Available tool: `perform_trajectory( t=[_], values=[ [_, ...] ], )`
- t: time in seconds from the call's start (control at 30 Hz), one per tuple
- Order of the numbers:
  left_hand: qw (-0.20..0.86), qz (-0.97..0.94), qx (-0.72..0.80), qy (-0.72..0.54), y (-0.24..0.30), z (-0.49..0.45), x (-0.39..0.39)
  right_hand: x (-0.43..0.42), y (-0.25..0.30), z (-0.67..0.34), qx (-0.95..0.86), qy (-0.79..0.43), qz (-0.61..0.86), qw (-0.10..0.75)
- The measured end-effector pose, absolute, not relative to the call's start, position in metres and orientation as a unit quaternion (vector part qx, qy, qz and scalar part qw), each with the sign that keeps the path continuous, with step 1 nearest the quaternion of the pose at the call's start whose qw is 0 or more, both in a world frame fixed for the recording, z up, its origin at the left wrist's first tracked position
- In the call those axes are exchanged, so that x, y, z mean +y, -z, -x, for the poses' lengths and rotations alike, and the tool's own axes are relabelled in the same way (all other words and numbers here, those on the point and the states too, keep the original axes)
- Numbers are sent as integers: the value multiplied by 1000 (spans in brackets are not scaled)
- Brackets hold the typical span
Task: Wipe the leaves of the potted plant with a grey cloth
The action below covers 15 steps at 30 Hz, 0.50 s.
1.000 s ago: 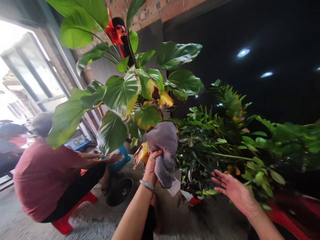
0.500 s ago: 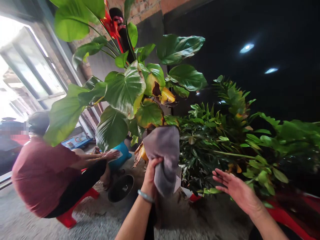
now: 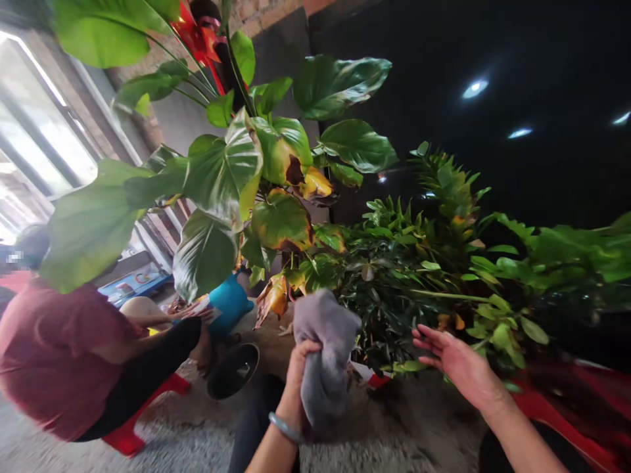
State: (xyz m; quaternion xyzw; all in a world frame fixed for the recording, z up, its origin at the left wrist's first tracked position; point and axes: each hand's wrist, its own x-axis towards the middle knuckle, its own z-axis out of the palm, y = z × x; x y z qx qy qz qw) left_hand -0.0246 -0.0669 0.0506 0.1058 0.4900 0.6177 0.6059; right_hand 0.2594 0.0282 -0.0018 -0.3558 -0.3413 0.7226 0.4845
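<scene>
My left hand (image 3: 297,380) grips a grey cloth (image 3: 323,348), held low in front of a big-leaved potted plant (image 3: 231,177). A yellowed leaf (image 3: 282,223) hangs just above the cloth, apart from it. My right hand (image 3: 453,364) is open, fingers stretched out toward the dense small-leaved plant (image 3: 419,269), its fingertips close to the lower foliage. A bracelet sits on my left wrist.
Another person in a red shirt (image 3: 54,355) sits on a red stool (image 3: 131,437) at the left, hands on a blue object (image 3: 224,305). A black round dish (image 3: 234,371) lies on the floor. A brick wall and window stand behind; something red (image 3: 582,407) at the right.
My left hand has come down with the cloth, away from the yellowed leaf. My right hand has stayed outstretched. The view has shifted a little to the right.
</scene>
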Motion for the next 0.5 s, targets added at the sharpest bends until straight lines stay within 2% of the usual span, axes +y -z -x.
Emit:
perform_trajectory(
  t=[0.1,0.17,0.23,0.4,0.5],
  values=[
    [524,-133,470,-698,-101,27,-44,31,3,-254,-334,-711,343,515],
    [483,-150,477,-719,-111,21,-31,32,2,-246,-321,-699,345,538],
    [488,-164,507,-691,-97,9,-26,34,0,-235,-301,-676,370,562],
    [562,-169,567,-578,-20,-13,-50,37,-9,-211,-263,-625,427,598],
    [561,-167,568,-579,-20,-4,-62,36,-14,-205,-255,-626,428,599]
  ],
)
